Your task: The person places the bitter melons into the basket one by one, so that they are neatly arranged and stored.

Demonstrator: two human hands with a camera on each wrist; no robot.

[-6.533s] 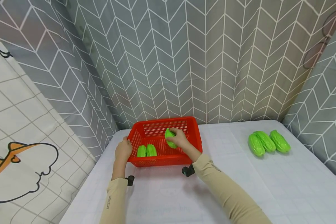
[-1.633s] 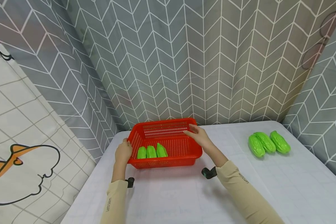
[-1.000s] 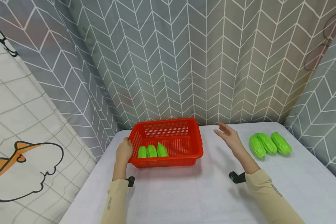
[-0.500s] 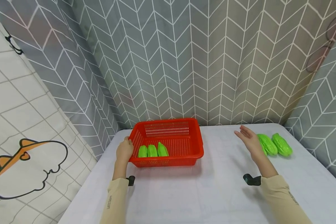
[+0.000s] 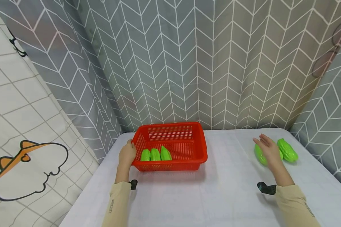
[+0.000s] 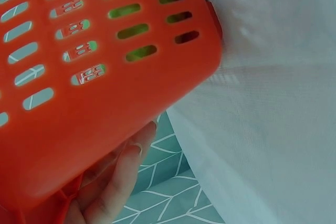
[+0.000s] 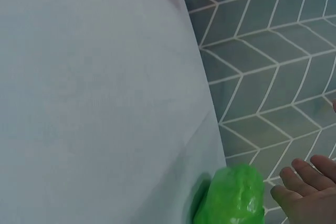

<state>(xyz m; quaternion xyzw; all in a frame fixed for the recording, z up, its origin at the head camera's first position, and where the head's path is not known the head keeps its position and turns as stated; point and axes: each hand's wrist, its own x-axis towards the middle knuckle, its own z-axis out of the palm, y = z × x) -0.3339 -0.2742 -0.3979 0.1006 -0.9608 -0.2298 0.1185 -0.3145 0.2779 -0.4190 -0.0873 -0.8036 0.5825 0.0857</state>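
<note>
A red plastic basket (image 5: 170, 166) stands at the back left of the table, with several slotted holes in its walls. Three green bitter melons (image 5: 155, 154), ridged and shiny, lie side by side in its front left part. My left hand (image 5: 127, 153) grips the basket's left rim; the left wrist view shows its fingers (image 6: 118, 182) curled at the rim. On the right, my right hand (image 5: 268, 151) hovers with fingers spread and nothing held. It is over a group of bitter melons (image 5: 287, 150) and partly hides them. One bitter melon (image 7: 232, 198) appears below the fingers in the right wrist view.
A white cloth covers the table (image 5: 187, 201). Behind it hangs a grey curtain (image 5: 176, 63) with white chevrons, close to the basket's back. Another curtain (image 5: 329, 126) borders the right side, and a white cloth with a cartoon print (image 5: 31, 170) hangs at left.
My right hand let go of a third bitter melon in the basket, then moved right, out of the basket, to the melons on the table. My left hand has stayed on the rim.
</note>
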